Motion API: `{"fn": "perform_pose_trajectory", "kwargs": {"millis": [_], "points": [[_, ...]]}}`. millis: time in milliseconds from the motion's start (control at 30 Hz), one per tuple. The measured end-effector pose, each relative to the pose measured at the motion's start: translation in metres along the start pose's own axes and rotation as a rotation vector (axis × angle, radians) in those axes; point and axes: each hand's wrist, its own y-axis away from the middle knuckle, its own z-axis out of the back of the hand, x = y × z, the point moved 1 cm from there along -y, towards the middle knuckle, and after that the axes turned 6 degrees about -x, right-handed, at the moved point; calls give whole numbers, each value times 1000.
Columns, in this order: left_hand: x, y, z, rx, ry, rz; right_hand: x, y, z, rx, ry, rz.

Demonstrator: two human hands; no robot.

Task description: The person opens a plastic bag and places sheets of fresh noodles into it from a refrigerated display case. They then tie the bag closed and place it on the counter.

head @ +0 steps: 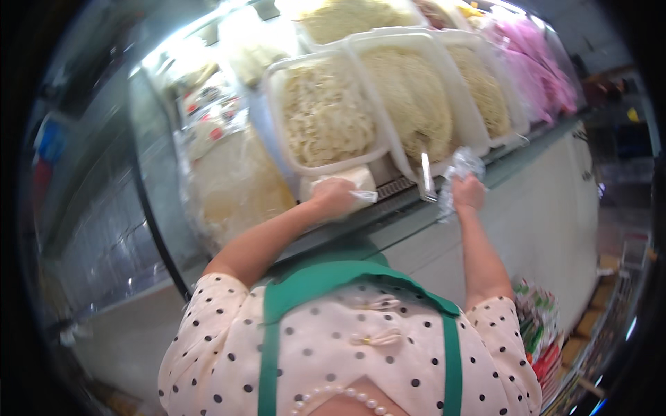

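Note:
My left hand (333, 198) is at the front edge of the display case, its fingers closed on a thin white sheet (366, 196); whether it is paper or plastic I cannot tell. Under that hand lies a pale, flat packet or stack (359, 179), partly hidden. Directly behind it is a white tub of wide, flat noodles (329, 112). My right hand (470, 192) grips a crumpled clear plastic bag (464, 162) over the case's front edge. Just left of the bag, a metal utensil handle (426, 171) leans out of the middle tub, which holds thin noodles (408, 93).
Farther right are another noodle tub (481, 93) and pink plastic bags (536, 67). Bagged flat, pale sheets (234, 177) lie on the left, beside a glass panel with a dark edge (151, 208). More noodles (354, 21) stand behind. A printed bag (538, 312) is low on the right.

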Motion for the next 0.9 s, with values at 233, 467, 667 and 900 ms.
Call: {"fn": "perform_pose_trajectory", "kwargs": {"millis": [233,467,667,900], "points": [[3,38,42,-102,118,27,0,1,4,10,70,-15],[16,40,39,-38,38,-45,3,2,12,85,50,-71],[48,42,37,-124,60,-111,4,3,14,75,65,-59],[29,63,82,-35,199,-429,0,0,8,67,71,-24]]}}
